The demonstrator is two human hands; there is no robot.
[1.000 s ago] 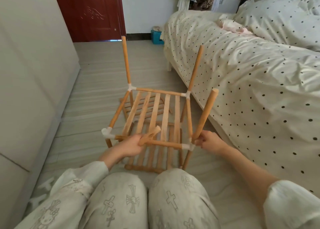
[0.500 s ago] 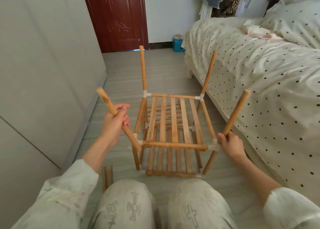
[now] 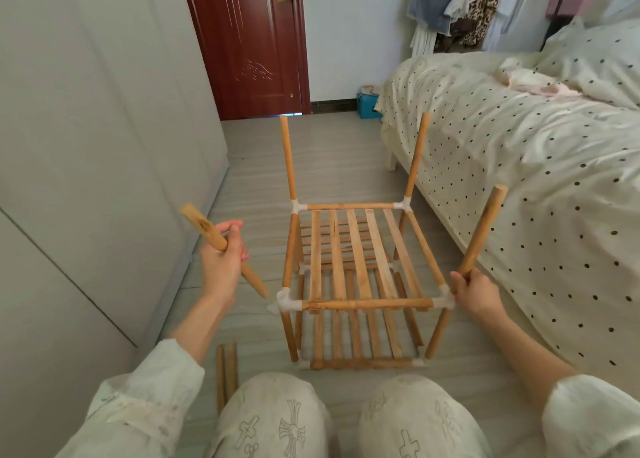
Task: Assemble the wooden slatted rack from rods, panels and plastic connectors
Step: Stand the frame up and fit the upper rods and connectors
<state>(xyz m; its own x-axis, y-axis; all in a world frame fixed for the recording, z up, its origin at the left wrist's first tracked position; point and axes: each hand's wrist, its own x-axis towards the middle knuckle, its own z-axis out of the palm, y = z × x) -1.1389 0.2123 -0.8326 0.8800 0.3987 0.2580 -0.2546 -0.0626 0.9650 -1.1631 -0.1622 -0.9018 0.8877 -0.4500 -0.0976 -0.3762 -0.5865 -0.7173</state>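
text: none legible | labels: none | brands: none | numbers: none | signs: none

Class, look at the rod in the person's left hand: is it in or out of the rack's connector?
Out. The rod is held by the left hand, its lower tip clear of the front-left connector.

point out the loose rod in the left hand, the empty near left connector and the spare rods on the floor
loose rod [image 3: 199, 219], head view, upper shaft above the fist
connector [image 3: 286, 300], head view, white corner piece
spare rods [image 3: 227, 371], head view, middle of the pair
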